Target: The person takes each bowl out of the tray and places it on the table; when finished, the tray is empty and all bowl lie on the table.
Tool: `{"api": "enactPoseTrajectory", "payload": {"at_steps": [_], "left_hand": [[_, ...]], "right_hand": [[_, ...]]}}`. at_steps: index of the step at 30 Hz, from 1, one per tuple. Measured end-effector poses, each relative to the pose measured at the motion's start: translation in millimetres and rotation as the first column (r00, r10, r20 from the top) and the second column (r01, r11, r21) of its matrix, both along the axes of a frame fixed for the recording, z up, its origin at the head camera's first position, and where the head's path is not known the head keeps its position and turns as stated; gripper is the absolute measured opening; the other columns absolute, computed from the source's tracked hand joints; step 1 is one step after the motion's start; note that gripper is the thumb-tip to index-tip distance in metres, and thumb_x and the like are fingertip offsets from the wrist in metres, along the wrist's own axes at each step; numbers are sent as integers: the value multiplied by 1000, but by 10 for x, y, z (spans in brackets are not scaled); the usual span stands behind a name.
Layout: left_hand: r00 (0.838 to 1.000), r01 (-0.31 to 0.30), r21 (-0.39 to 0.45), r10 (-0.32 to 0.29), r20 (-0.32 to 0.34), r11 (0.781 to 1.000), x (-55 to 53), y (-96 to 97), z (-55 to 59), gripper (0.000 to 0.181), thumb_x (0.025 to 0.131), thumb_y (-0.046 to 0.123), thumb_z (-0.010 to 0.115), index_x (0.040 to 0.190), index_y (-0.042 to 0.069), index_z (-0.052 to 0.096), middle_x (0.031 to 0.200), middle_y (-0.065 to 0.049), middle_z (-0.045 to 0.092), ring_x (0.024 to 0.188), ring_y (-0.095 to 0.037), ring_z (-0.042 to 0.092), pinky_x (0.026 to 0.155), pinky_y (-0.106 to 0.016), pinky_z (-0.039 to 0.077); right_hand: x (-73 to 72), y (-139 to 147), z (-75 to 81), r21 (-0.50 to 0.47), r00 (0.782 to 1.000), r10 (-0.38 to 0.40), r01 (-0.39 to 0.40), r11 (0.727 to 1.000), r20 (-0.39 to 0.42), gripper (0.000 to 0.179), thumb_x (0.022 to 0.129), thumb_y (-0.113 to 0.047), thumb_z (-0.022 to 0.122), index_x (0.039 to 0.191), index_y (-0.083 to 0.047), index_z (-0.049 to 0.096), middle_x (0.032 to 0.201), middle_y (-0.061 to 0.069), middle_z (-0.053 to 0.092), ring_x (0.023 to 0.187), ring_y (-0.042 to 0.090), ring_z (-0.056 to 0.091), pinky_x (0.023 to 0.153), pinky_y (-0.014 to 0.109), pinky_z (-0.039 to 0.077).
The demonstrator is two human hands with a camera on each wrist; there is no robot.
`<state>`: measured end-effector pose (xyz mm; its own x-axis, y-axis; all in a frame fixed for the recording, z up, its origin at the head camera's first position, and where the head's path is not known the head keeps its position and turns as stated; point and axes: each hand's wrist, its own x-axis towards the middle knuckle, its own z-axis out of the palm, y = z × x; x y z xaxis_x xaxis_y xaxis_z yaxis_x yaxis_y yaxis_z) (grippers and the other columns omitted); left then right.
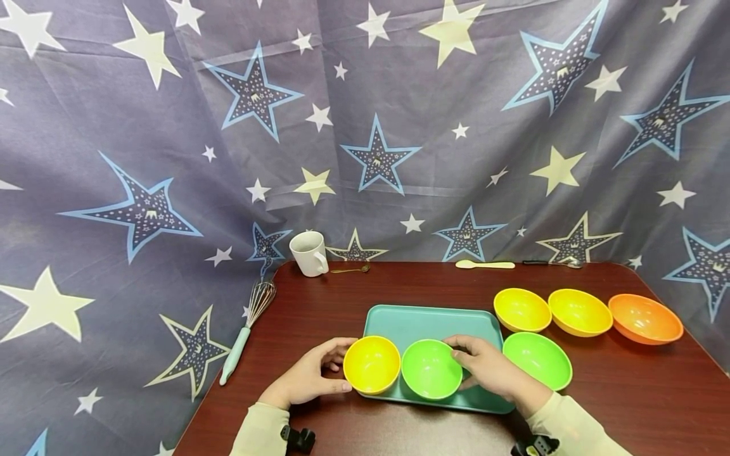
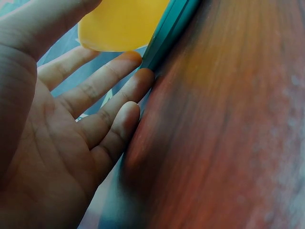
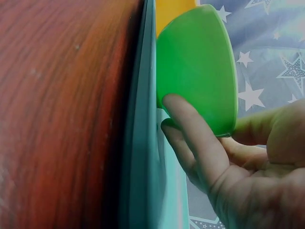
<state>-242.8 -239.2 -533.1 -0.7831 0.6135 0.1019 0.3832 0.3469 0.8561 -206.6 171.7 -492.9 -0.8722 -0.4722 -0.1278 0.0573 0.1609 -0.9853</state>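
Observation:
A yellow bowl point(image 1: 372, 365) and a green bowl point(image 1: 431, 369) stand side by side on a teal tray point(image 1: 439, 315). At the yellow bowl's left side is my left hand point(image 1: 312, 372), thumb near its front and fingers spread toward the far side. In the left wrist view, those fingers point(image 2: 97, 93) are extended by the tray's edge, close to the yellow bowl point(image 2: 121, 24). My right hand point(image 1: 490, 367) holds the green bowl by its right side. The right wrist view has one finger against the outer wall of the green bowl point(image 3: 198, 71), with another digit at its rim.
Right of the tray are another green bowl point(image 1: 538, 361), two yellow bowls point(image 1: 521, 310) and an orange bowl point(image 1: 646, 320). Behind lie a white mug point(image 1: 309, 253), a small spoon point(image 1: 350, 270), a pale-yellow spoon point(image 1: 485, 265) and a dark-handled utensil point(image 1: 552, 263). A whisk point(image 1: 247, 332) lies left.

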Motion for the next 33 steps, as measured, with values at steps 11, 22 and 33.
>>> {"api": "enactPoseTrajectory", "payload": {"at_steps": [11,22,33], "left_hand": [[1000,12,-3,-12,-18,1000,-7,-6,-4,74,90,28,86,153,30,49,132,3,66,112,-20,66,91,-36,55],[1000,12,-6,-12,-28,1000,1,-2,-2,73,90,27,86,153,29,49,131,3,66,111,-21,66,91,-36,55],[1000,8,-7,-8,-21,1000,-10,-5,10,74,89,28,87,153,32,50,131,4,66,111,-20,65,91,-35,55]], "right_hand": [[-5,33,56,0,1000,-9,9,1000,-22,39,113,-10,44,144,14,48,131,26,59,103,32,69,74,50,62],[-8,132,127,27,999,-24,25,999,-43,42,114,-14,45,147,12,46,138,27,56,106,30,69,75,49,62],[37,277,259,7,998,-45,46,999,-53,43,114,-16,44,149,10,46,142,29,52,113,31,67,78,50,62]]}}
